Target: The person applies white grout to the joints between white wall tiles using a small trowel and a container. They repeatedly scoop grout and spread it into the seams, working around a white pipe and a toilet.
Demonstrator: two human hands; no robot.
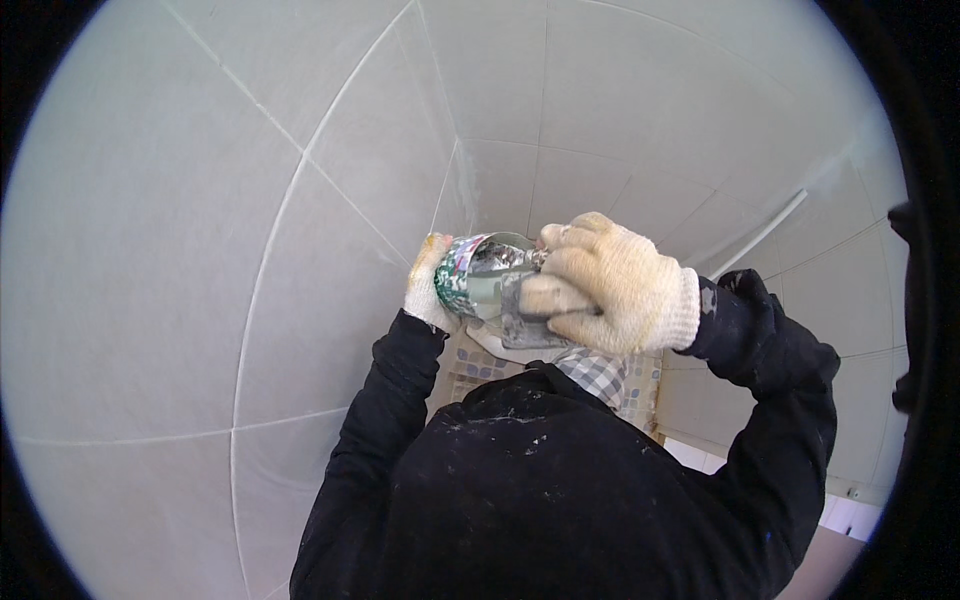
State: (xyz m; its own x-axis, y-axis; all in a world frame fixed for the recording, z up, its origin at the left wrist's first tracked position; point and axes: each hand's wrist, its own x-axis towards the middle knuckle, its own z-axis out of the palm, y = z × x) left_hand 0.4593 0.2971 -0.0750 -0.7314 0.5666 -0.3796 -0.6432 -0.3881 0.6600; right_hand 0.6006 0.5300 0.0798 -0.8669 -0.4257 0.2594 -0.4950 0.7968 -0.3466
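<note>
My left hand (428,288), in a cream knit glove, grips the side of a round container (459,278) with a green, white and purple patterned outside. Its open mouth tilts to the right, and the inside is smeared pale grey and dark. In a matching glove, my right hand (630,290) is at the mouth of the container, fingers bent around a flat grey scraper (522,322). The scraper's lower part overlaps the container's rim; its handle is hidden by the fingers.
Large grey wall tiles (340,180) with white joints meet in a corner just beyond the container. A white strip (765,232) runs along the right wall. Below lies a patterned tile floor (480,362). A checked cloth (595,372) shows under my right wrist.
</note>
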